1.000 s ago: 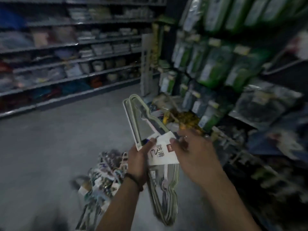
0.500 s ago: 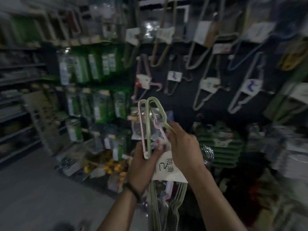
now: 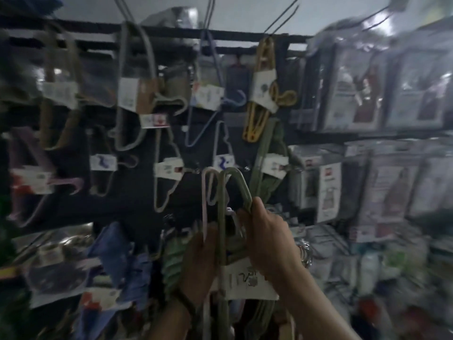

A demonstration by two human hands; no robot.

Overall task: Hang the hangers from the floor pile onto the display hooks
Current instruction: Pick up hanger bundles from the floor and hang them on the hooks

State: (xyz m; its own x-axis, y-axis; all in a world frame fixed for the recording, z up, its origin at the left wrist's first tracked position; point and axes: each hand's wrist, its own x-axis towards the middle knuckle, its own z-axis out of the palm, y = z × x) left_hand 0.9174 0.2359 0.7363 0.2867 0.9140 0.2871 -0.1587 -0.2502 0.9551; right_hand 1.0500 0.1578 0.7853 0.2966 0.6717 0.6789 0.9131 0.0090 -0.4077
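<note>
Left hand point(image 3: 199, 260): fingers curled round the lower stems of the hanger bundle, with a dark wristband point(image 3: 187, 303) just below it.
Right hand point(image 3: 267, 244): grips the right side of the green loop, just above and to the right of the left hand.
Hanger bundle point(image 3: 221, 231): held upright between both hands. Its pink and green loops rise above the fingers, and the rest trails down past the wrists.
Paper label point(image 3: 247, 284): a white card on the bundle, directly under the right hand (print too blurred to read).
Display wall point(image 3: 137, 200): a dark panel beyond the hands, with other hangers hung above and to the left of them.
Yellow hangers point(image 3: 252, 123): hanging high above the right hand.
Packaged goods point(image 3: 355, 94): up and to the right of the right hand.
</note>
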